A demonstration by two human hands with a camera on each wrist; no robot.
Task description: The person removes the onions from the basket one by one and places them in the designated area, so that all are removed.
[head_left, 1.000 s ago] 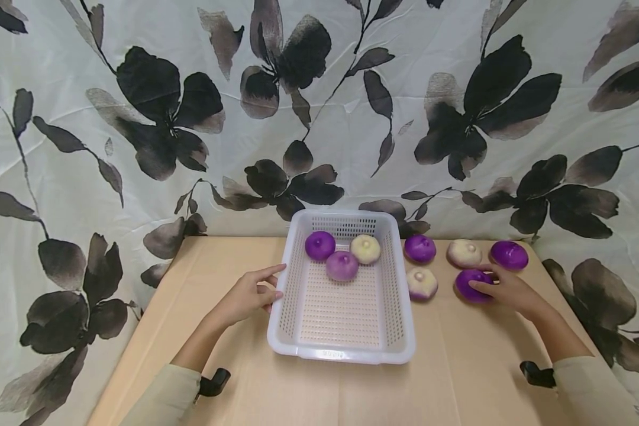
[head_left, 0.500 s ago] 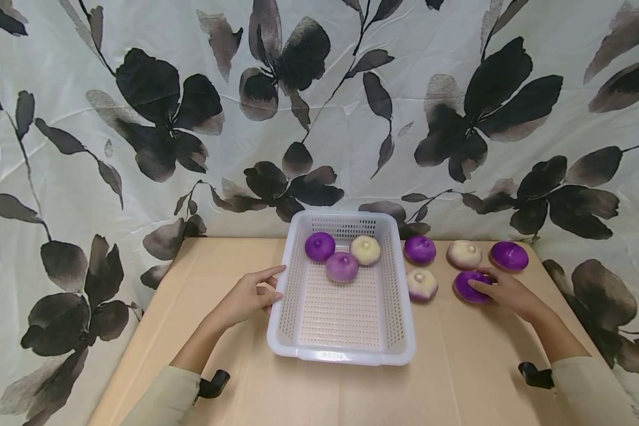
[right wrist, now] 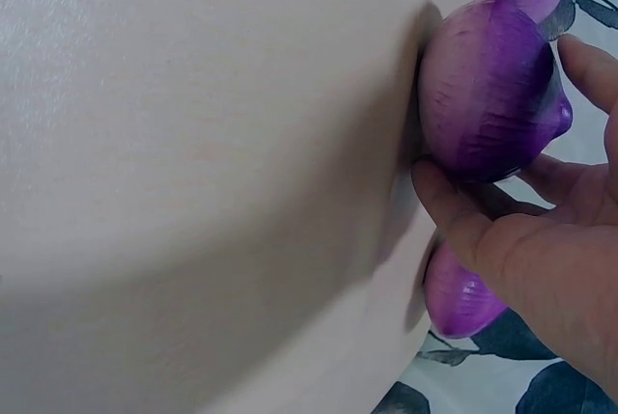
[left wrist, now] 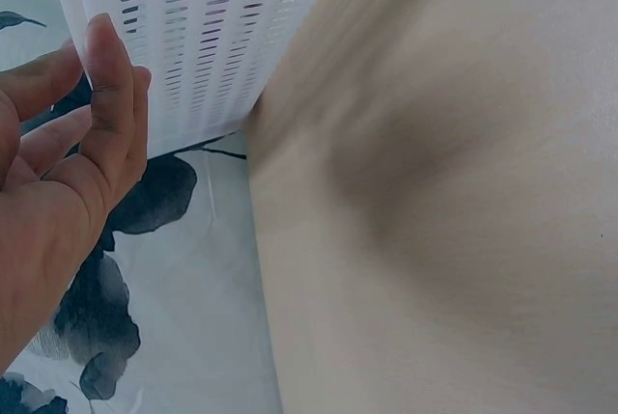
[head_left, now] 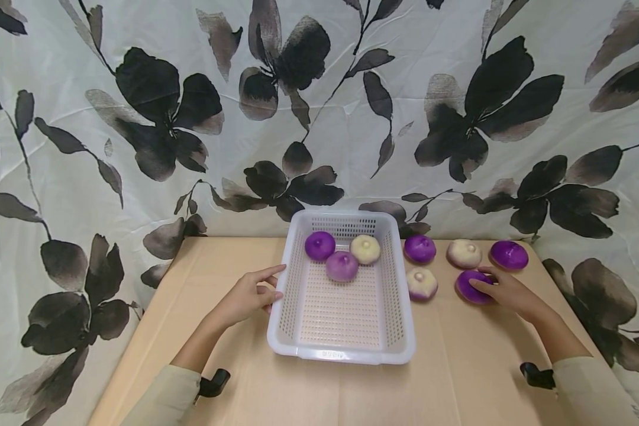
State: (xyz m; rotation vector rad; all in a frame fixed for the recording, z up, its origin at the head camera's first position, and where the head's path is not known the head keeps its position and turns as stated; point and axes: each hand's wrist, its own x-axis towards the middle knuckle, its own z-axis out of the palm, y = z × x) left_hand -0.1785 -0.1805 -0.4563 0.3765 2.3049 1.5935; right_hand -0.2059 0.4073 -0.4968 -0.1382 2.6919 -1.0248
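In the head view, my right hand (head_left: 508, 293) grips a purple onion (head_left: 473, 287) on the table with thumb and fingers at its sides. The right wrist view shows the same onion (right wrist: 492, 91) low at the tabletop, its pointed tip facing the fingers. My left hand (head_left: 247, 299) touches the left side of a white perforated plastic basket (head_left: 276, 322), fingers fairly straight. Seen from the left wrist, the fingertips lie against the outer wall of the basket (left wrist: 193, 57). Inside the basket are a dark purple onion (head_left: 319, 245), a paler purple onion (head_left: 342, 266) and a cream onion (head_left: 365, 249).
Right of the basket lie a purple onion (head_left: 419, 249), a cream-and-purple onion (head_left: 422, 284), a whitish onion (head_left: 464, 254) and another purple onion (head_left: 509, 255). All rest on a light wooden table (head_left: 351, 396). A floral curtain (head_left: 373, 118) hangs behind the far edge.
The purple onion under my right hand tilts and shifts very slightly between frames. My left hand and the basket stay in place.
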